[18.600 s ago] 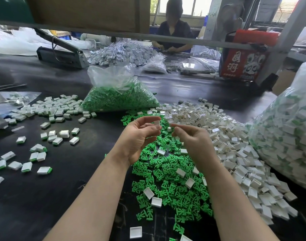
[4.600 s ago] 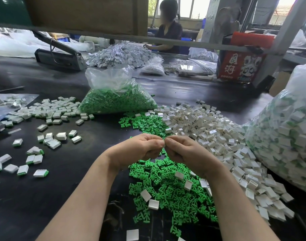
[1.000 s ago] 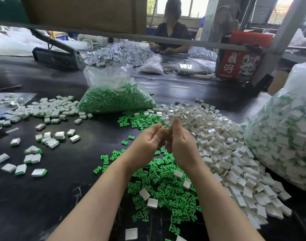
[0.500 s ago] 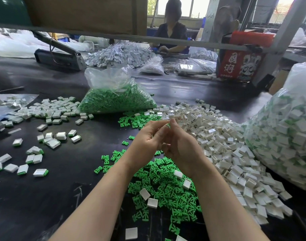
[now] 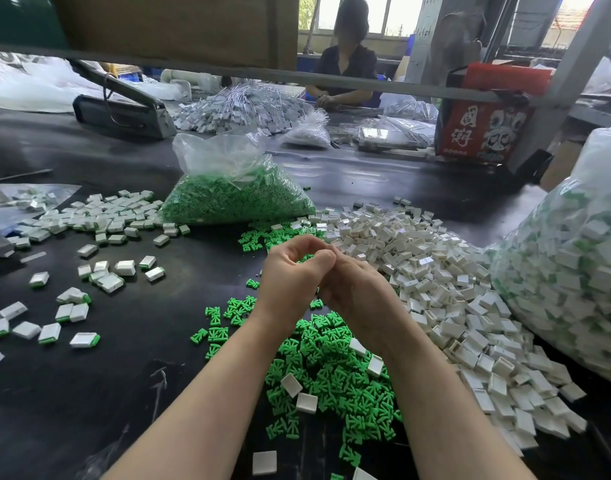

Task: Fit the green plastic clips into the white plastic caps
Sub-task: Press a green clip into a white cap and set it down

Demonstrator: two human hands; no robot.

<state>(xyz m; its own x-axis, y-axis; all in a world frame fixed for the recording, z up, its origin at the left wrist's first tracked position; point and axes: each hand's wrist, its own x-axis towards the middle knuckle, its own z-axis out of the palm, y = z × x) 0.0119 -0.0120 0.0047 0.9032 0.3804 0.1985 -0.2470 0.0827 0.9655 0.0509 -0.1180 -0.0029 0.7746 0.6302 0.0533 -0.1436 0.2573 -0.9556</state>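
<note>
Meeting fingertip to fingertip, left hand (image 5: 290, 271) and right hand (image 5: 357, 296) curl above green clips (image 5: 332, 372), contents hidden

A single head-worn camera looks forward and down, close over the black table (image 5: 89, 393).

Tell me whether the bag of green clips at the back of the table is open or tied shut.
Open. The bag of green clips has a loose, untied mouth standing up above the clips, with no knot or seal visible.
</note>
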